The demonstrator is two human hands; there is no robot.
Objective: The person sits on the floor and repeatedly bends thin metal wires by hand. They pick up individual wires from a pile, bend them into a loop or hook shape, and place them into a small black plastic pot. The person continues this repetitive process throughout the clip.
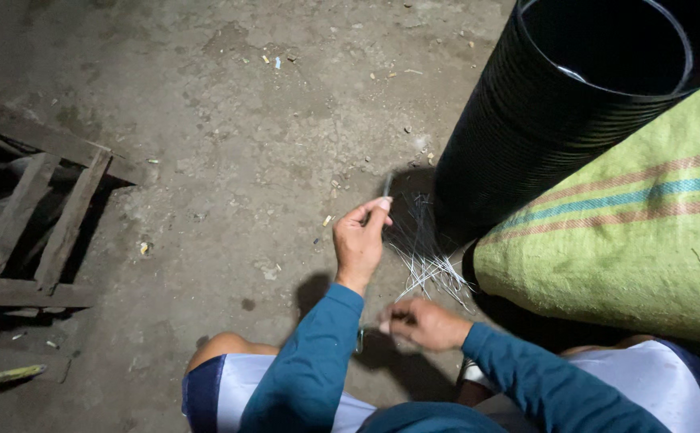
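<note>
Both hands, left (358,240) and right (424,323), pinch thin stiff wire strands (426,261) beside a ribbed black pipe (526,120).

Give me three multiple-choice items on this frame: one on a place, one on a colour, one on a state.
1. Where does the bundle of thin wires lie?
A. On the floor at the foot of the black ribbed tube
B. On the wooden frame
C. On top of the woven sack

2. What colour are the person's sleeves?
A. Red
B. Teal blue
C. White

3. What is the left hand doing?
A. Lying flat on the floor
B. Raised, fingertips pinched on a thin wire
C. Gripping the tube's rim

Key: 1 A, the strands fan out on the concrete at the tube's base. 2 B, both forearms are in teal blue. 3 B, thumb and forefinger meet on a strand above the floor, while the right hand is closed lower down.
</note>
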